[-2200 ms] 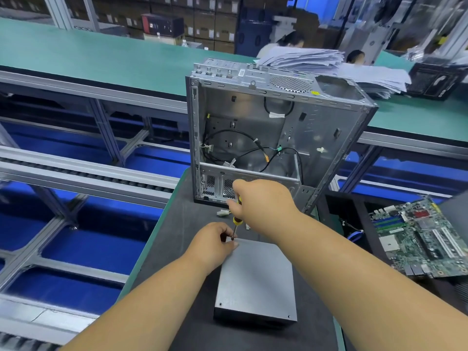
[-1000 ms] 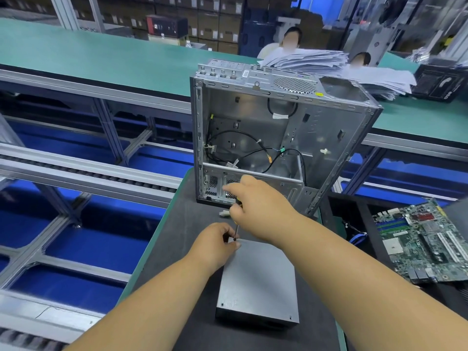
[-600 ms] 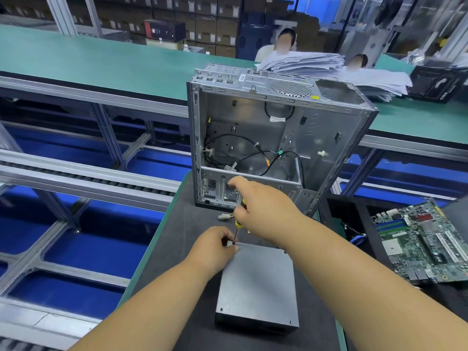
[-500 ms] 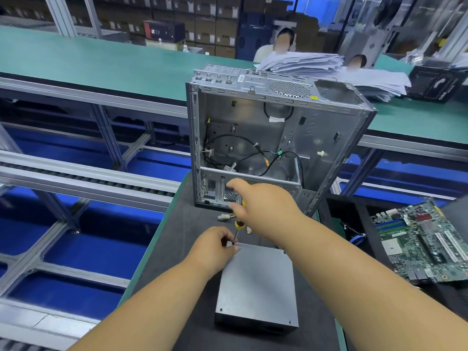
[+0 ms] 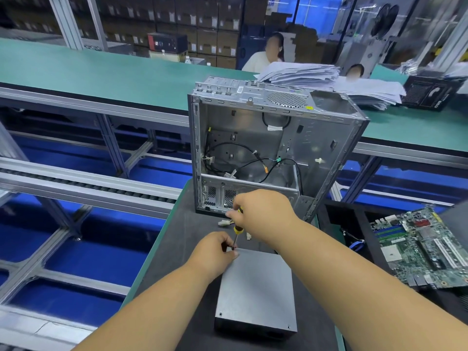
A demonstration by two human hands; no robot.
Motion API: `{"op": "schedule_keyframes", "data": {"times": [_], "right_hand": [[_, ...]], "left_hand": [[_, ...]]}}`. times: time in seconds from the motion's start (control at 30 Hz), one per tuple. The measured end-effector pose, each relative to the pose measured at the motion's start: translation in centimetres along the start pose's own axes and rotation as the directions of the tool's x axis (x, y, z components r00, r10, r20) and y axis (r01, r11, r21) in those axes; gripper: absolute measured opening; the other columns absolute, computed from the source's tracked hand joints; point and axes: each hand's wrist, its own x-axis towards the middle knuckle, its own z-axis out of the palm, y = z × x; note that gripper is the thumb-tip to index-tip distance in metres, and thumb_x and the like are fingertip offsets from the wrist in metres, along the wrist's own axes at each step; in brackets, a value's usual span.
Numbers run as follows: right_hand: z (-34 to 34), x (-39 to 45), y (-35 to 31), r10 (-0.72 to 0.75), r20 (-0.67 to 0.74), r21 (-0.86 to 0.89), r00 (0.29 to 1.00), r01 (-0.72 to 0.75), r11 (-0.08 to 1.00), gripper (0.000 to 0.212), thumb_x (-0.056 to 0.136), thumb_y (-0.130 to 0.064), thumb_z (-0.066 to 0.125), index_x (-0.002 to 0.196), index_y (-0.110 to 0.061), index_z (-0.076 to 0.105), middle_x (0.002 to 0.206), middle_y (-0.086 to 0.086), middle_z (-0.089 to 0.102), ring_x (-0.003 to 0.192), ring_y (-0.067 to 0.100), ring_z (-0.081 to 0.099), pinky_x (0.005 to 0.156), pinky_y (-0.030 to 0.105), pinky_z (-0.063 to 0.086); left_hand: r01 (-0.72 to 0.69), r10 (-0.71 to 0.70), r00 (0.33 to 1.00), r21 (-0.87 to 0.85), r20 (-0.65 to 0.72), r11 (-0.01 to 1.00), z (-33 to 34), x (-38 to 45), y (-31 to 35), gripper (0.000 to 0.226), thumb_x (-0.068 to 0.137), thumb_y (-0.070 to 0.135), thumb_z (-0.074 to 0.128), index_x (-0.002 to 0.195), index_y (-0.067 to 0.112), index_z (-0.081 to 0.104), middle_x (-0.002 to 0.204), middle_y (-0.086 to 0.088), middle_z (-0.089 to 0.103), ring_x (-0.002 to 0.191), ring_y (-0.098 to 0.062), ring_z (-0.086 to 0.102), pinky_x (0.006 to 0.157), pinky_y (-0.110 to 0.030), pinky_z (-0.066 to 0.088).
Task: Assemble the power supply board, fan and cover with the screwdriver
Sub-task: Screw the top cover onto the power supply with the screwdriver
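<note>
Fingers of your right hand (image 5: 263,214) curl around the yellow-and-black handle of the screwdriver (image 5: 237,227), holding it nearly upright with its tip down at the far left corner of the grey metal box (image 5: 255,290). Your left hand (image 5: 215,252) sits at that same corner, thumb and fingertips pinched close around the tip of the shaft; whether they hold a screw is too small to tell. That box lies flat on the dark mat (image 5: 177,249) in front of you. Just beyond your hands stands the open computer case (image 5: 273,153), upright, with black cables looped inside, and your right hand covers part of its lower front. Small white connectors (image 5: 224,222) lie on the mat between case and box. A green circuit board (image 5: 420,247) rests off to your right, well apart from the box. Stacked papers (image 5: 329,82) sit on the green bench (image 5: 101,72) behind the case.
</note>
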Motion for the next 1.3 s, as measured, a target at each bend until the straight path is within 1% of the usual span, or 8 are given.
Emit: {"op": "schedule_keyframes", "data": {"times": [0.1,0.23,0.4,0.57,0.67,0.83,1.1,1.3], "right_hand": [[0.3,-0.1,-0.3,0.008,-0.021,0.055,1.0,-0.007,0.998,0.032,0.097,-0.046,0.038,0.091,-0.023,0.06,0.076,-0.005,0.053,0.079,0.023,0.054,0.051,0.027,0.026],[-0.2,-0.2,0.0,-0.06,0.023,0.18,0.998,0.055,0.982,0.033,0.095,-0.032,0.04,0.118,-0.028,0.064,0.109,0.0,0.058,0.1,0.024,0.056,0.07,0.033,0.044],[0.3,0.0,0.0,0.009,0.011,0.02,1.0,-0.009,1.0,0.044,0.102,-0.05,0.03,0.088,-0.02,0.058,0.071,-0.004,0.054,0.074,0.023,0.054,0.053,0.029,0.031],[0.0,-0.4,0.1,-0.005,-0.008,0.189,1.0,0.006,0.982,0.024,0.089,-0.033,0.047,0.109,-0.019,0.044,0.093,-0.001,0.056,0.082,0.025,0.051,0.055,0.031,0.03],[-0.4,0.0,0.1,-0.008,-0.006,0.139,1.0,0.008,0.99,0.021,0.095,-0.037,0.051,0.104,-0.019,0.045,0.088,0.0,0.058,0.082,0.026,0.053,0.056,0.032,0.036],[0.1,0.2,0.1,0.098,0.004,-0.056,0.995,-0.097,0.994,0.053,0.096,-0.064,0.035,0.069,-0.019,0.04,0.067,-0.003,0.045,0.07,0.023,0.051,0.048,0.027,0.027],[-0.3,0.0,0.2,-0.022,0.002,0.207,1.0,0.022,0.978,0.02,0.09,-0.028,0.047,0.104,-0.016,0.054,0.097,0.002,0.056,0.087,0.025,0.052,0.066,0.035,0.043],[0.5,-0.2,0.1,0.017,-0.008,0.019,1.0,-0.017,1.0,0.029,0.1,-0.042,0.038,0.087,-0.019,0.048,0.067,-0.004,0.045,0.071,0.025,0.049,0.05,0.029,0.025]], "left_hand": [[0.008,-0.007,1.0,-0.017,0.009,1.0,0.0,0.0,0.1,0.012,0.083,0.028,0.072,0.079,0.029,0.06,0.094,0.002,0.061,0.08,-0.012,0.056,0.068,-0.023,0.044],[-0.002,0.002,1.0,0.002,0.007,1.0,0.0,0.0,0.1,0.014,0.084,0.028,0.072,0.081,0.03,0.059,0.093,0.005,0.057,0.077,-0.009,0.052,0.065,-0.021,0.04],[0.001,-0.001,1.0,0.009,0.013,1.0,-0.2,0.1,0.2,0.011,0.083,0.026,0.072,0.084,0.026,0.061,0.091,0.005,0.057,0.077,-0.01,0.052,0.067,-0.022,0.042],[0.002,-0.003,0.998,0.015,0.061,1.0,-0.4,0.4,0.3,0.013,0.082,0.025,0.074,0.083,0.025,0.061,0.089,0.003,0.058,0.072,-0.009,0.051,0.064,-0.02,0.041],[0.028,-0.029,0.994,0.013,0.104,1.0,-0.8,0.8,0.5,0.014,0.081,0.024,0.075,0.081,0.025,0.061,0.08,0.008,0.059,0.068,-0.005,0.051,0.062,-0.017,0.042],[0.053,-0.054,0.989,0.014,0.136,0.999,-1.0,1.2,0.8,0.014,0.081,0.023,0.075,0.08,0.026,0.061,0.074,0.012,0.057,0.064,0.0,0.049,0.055,-0.011,0.037],[0.037,-0.041,0.993,0.03,0.115,0.999,-0.9,0.9,0.8,0.019,0.081,0.025,0.075,0.075,0.028,0.057,0.095,0.001,0.069,0.075,-0.008,0.055,0.067,-0.019,0.044],[0.059,-0.058,0.993,-0.001,0.105,0.998,-0.8,0.8,0.8,0.015,0.08,0.023,0.076,0.078,0.025,0.062,0.091,0.001,0.068,0.076,-0.01,0.056,0.07,-0.022,0.046]]}}
